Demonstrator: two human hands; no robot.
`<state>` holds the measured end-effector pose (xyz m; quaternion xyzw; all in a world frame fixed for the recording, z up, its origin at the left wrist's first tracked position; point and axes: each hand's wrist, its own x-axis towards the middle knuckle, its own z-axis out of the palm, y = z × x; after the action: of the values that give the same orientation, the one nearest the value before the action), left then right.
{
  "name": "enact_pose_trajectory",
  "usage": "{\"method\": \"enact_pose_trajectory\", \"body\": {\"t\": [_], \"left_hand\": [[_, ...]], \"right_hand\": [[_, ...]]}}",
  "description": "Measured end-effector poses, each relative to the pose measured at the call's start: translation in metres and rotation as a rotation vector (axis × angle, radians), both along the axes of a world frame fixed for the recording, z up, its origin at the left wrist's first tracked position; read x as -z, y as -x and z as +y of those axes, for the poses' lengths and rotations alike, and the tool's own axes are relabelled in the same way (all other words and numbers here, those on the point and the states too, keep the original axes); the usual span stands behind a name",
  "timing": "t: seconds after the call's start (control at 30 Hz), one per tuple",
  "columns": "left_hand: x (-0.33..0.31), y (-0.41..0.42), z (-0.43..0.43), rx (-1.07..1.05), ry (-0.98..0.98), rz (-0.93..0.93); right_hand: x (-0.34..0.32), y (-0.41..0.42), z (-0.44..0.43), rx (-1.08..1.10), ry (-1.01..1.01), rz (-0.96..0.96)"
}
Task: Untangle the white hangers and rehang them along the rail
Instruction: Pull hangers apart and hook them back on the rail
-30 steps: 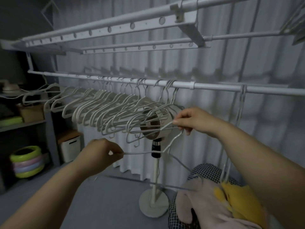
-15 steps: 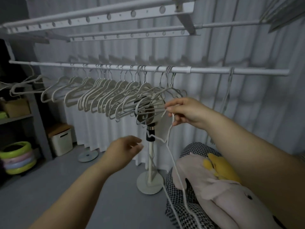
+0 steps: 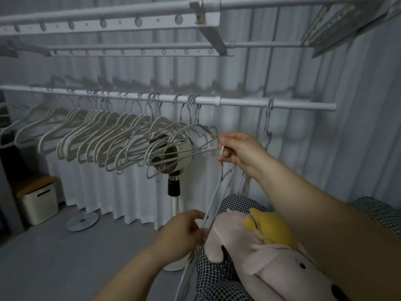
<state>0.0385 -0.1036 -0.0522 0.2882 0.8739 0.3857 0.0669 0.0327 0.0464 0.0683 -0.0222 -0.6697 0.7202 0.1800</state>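
Note:
Several white hangers (image 3: 112,135) hang bunched along the white rail (image 3: 238,102), their lower bars tangled near the right end of the row. My right hand (image 3: 240,151) pinches the top of a loose white hanger (image 3: 213,198) that dangles steeply down from it. My left hand (image 3: 184,231) is lower, its fingers curled round the lower part of that same hanger. One more hanger (image 3: 265,131) hangs alone further right on the rail.
A standing fan (image 3: 173,153) is behind the hangers, its base on the grey floor. A pink plush toy (image 3: 271,255) with a yellow one lies on a checked cushion (image 3: 217,276) at lower right. A white bin (image 3: 39,203) sits at left. A drying rack (image 3: 130,20) runs overhead.
My left hand let go of the hanger's end, then moved right and down and took hold of its lower part. The hanger swung from level to hanging steeply from my right hand.

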Motion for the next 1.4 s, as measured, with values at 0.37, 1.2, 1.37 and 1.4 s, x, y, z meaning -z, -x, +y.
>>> {"method": "enact_pose_trajectory", "body": {"t": [0.37, 1.2, 1.37, 1.4], "left_hand": [[-0.044, 0.067, 0.049, -0.107, -0.249, -0.016], [-0.097, 0.129, 0.164, -0.075, -0.523, 0.064], [-0.088, 0.13, 0.176, -0.019, -0.463, 0.028], [-0.087, 0.13, 0.178, -0.006, -0.448, 0.024]], "right_hand": [[-0.014, 0.068, 0.085, 0.054, -0.39, 0.039], [-0.033, 0.091, 0.217, 0.75, -1.461, 0.231], [-0.027, 0.095, 0.221, 0.807, -1.476, 0.329], [-0.027, 0.095, 0.221, 0.801, -1.469, 0.314]]}}
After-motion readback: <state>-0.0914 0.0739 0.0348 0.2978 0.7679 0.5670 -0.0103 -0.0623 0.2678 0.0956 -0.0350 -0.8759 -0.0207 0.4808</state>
